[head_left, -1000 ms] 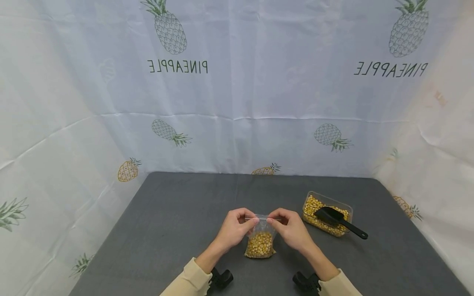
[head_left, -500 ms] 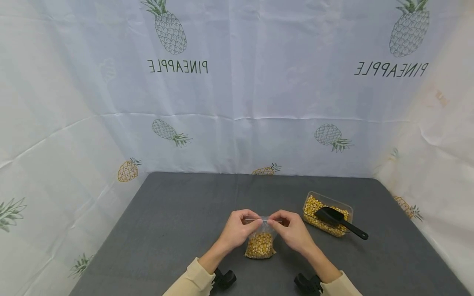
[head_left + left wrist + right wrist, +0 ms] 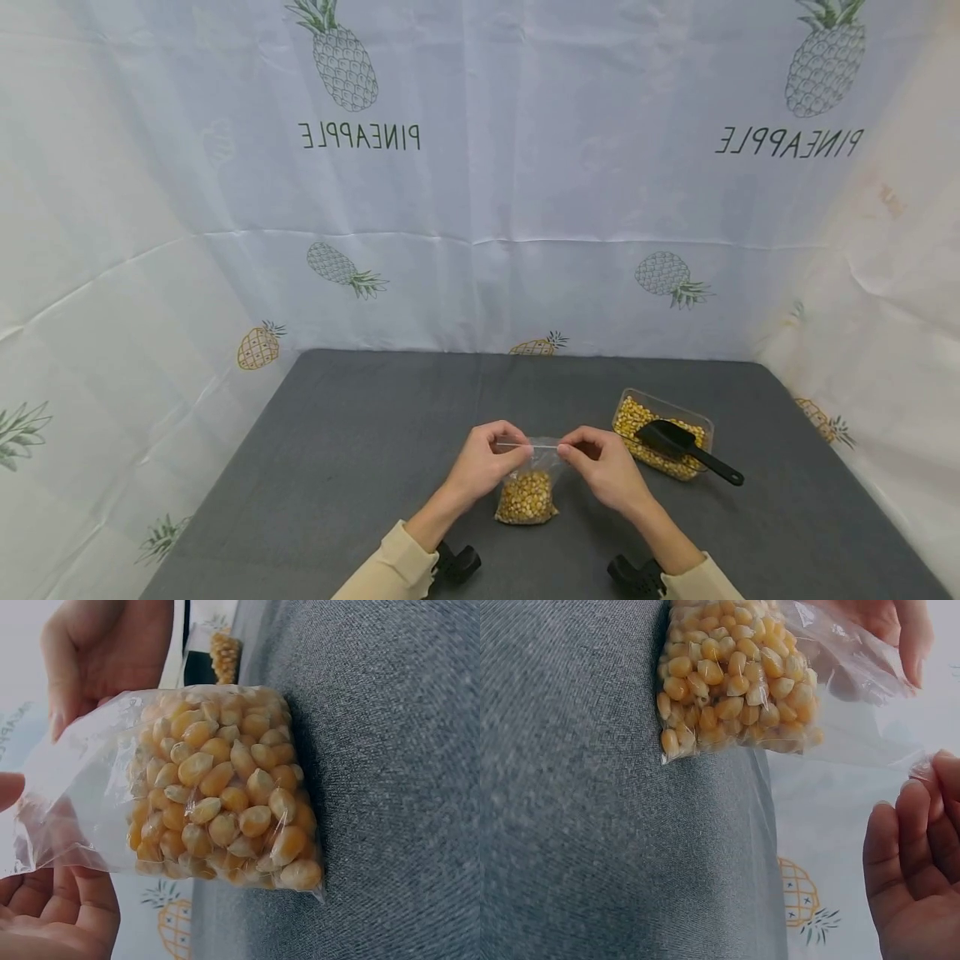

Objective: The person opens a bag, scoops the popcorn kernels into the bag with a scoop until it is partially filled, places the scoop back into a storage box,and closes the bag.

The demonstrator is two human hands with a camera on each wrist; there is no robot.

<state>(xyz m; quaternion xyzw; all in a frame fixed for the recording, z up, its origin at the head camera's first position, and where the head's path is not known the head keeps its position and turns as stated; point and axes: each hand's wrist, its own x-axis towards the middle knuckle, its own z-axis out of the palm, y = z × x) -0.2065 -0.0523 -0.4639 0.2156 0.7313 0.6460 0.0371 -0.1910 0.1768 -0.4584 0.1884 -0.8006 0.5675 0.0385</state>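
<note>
A clear zip bag of corn kernels stands upright on the grey table, its lower part full and its top drawn up flat. My left hand pinches the left end of the zip strip between thumb and fingers. At the right end, my right hand pinches the strip too. The left wrist view shows kernels packed in the bag, with loose film above them. Thumb and fingertips of the right hand grip the bag's top corner in the right wrist view. Whether the strip is sealed cannot be told.
Right of the hands, a clear plastic tub holds more corn kernels. A black scoop lies across it, its handle jutting over the near right rim. Behind the grey table hangs a pineapple-print curtain.
My right hand has slid to the right along the zip strip, away from the left hand. The left hand shifted slightly right earlier and has stayed there. Tub and scoop are unmoved.
</note>
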